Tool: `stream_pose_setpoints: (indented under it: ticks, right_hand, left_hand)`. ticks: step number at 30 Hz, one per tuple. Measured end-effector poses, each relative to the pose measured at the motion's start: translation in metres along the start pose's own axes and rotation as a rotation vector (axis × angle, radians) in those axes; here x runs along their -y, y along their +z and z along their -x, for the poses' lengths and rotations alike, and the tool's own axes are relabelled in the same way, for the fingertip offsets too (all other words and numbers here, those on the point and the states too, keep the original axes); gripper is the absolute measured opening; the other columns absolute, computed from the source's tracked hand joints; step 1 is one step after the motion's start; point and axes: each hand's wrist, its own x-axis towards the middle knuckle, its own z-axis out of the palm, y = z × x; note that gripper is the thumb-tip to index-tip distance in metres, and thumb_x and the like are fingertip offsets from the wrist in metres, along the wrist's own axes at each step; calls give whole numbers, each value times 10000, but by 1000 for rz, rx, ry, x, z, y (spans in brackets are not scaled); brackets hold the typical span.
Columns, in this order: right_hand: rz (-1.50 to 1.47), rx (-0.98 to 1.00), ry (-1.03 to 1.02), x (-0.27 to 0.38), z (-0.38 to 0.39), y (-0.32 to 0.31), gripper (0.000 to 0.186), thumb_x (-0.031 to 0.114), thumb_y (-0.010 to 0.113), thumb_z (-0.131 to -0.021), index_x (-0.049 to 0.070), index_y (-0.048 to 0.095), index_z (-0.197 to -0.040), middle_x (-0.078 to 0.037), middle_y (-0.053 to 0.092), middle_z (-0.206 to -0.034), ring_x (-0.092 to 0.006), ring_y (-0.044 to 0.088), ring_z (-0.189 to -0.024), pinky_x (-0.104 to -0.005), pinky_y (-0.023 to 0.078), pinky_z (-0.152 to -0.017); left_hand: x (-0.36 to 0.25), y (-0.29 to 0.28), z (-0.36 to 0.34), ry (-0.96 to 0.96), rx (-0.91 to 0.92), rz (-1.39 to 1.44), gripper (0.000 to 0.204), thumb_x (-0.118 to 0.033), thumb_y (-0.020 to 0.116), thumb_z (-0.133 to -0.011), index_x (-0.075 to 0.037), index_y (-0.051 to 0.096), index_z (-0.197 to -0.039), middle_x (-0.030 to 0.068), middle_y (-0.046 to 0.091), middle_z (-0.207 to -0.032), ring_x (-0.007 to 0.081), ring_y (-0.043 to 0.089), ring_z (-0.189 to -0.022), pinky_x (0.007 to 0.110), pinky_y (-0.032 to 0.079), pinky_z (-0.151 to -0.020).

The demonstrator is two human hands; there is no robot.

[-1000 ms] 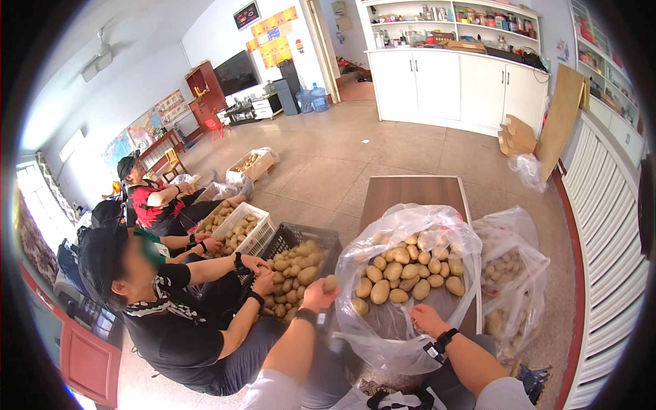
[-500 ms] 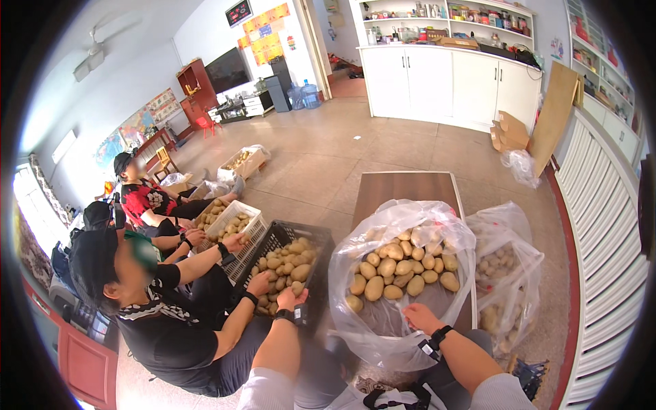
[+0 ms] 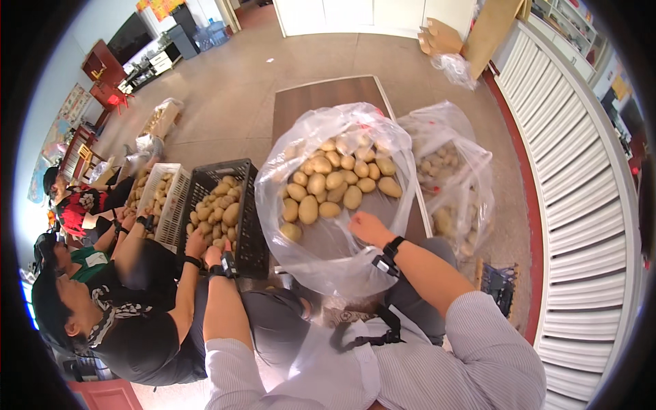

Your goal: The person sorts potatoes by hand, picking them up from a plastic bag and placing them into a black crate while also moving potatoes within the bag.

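My left hand (image 3: 214,257) is at the near end of a black plastic crate (image 3: 254,205), its fingers curled by the potatoes (image 3: 222,206) inside; what they hold is hidden. My right hand (image 3: 370,228) is inside the near side of a large clear plastic bag (image 3: 321,270), fingers closed on a fold of its film. Potatoes (image 3: 335,179) lie heaped in the bag's far half, just beyond that hand. Beneath the bag is a low brown table (image 3: 307,99). A co-worker's hand (image 3: 196,242) reaches into the same crate, just left of mine.
To the right of the table stand more clear bags of potatoes (image 3: 444,160), near a white radiator (image 3: 560,171). On the left, a white crate (image 3: 179,179) of potatoes stands among seated co-workers (image 3: 130,328). Farther back is a cardboard box (image 3: 161,119) of potatoes.
My view has tipped down and shifted right, so everything sits higher and farther left. My left hand has come back toward the crate's near end. My right hand stays in the bag.
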Motion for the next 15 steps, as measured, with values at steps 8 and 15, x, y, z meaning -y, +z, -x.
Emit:
stream_pose_setpoints:
  ticks: [8, 15]
  right_hand:
    - [234, -282, 45, 23, -5, -28, 370, 216, 622, -812, -26, 562, -1085, -248, 567, -1154, -426, 543, -1065, -489, 459, -891]
    - [516, -605, 33, -27, -20, -60, 449, 119, 588, -780, -22, 482, -1193, -226, 505, -1260, -414, 483, -1153, -491, 400, -995]
  left_hand:
    - [36, 11, 1, -83, 166, -61, 655, -632, 520, -839, -12, 712, -923, 201, 696, -953, 361, 669, -933, 443, 544, -757]
    - [-30, 31, -19, 41, 292, 24, 537, -547, 535, -864, -48, 708, -961, 160, 700, -1030, 324, 667, -982, 442, 543, -764]
